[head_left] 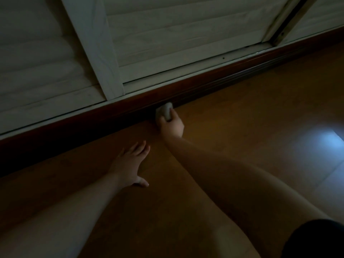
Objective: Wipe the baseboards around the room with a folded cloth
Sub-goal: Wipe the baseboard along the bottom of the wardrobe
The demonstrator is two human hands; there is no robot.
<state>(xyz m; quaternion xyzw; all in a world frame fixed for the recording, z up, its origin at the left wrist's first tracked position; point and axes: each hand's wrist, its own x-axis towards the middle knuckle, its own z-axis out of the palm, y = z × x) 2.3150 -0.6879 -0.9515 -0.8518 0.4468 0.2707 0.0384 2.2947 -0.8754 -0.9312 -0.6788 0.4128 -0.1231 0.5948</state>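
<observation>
A dark reddish-brown baseboard runs diagonally from lower left to upper right under white sliding doors. My right hand grips a small folded pale cloth and holds it against the foot of the baseboard near the middle of the view. My left hand lies flat on the floor below and to the left of it, fingers spread and straight, pointing toward the baseboard.
White louvred sliding doors with a metal track stand above the baseboard. The glossy brown floor spreads to the right, with a bright light reflection at the right edge. The room is dim.
</observation>
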